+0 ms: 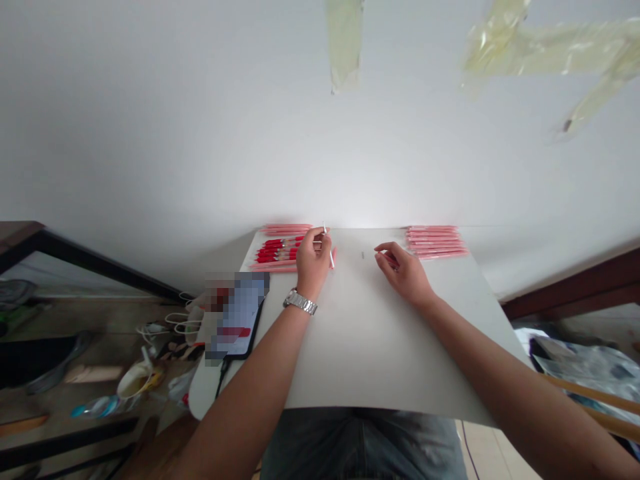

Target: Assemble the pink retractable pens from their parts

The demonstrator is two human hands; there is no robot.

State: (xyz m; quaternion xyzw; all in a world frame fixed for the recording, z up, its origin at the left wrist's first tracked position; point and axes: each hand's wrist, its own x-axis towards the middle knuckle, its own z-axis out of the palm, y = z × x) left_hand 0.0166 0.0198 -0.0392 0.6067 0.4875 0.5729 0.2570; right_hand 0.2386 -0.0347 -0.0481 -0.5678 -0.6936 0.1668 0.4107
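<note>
My left hand point(314, 257), with a metal watch at the wrist, is closed on a thin white stick that looks like a pen refill point(331, 259). Just left of it on the table lie several red pens point(278, 249), between bundles of pink sticks point(288, 229). My right hand point(401, 270) has its fingers curled around something red, partly hidden, that looks like a pen part point(391, 259). A tiny grey piece, perhaps a spring point(363, 255), lies on the table between my hands.
Another row of pink sticks point(436, 241) lies at the table's back right. A phone point(243, 317) with a cable rests at the left edge of the white table point(380, 360). Behind is a wall point(360, 160) with tape strips. Clutter, including a bottle point(97, 407), covers the floor at left.
</note>
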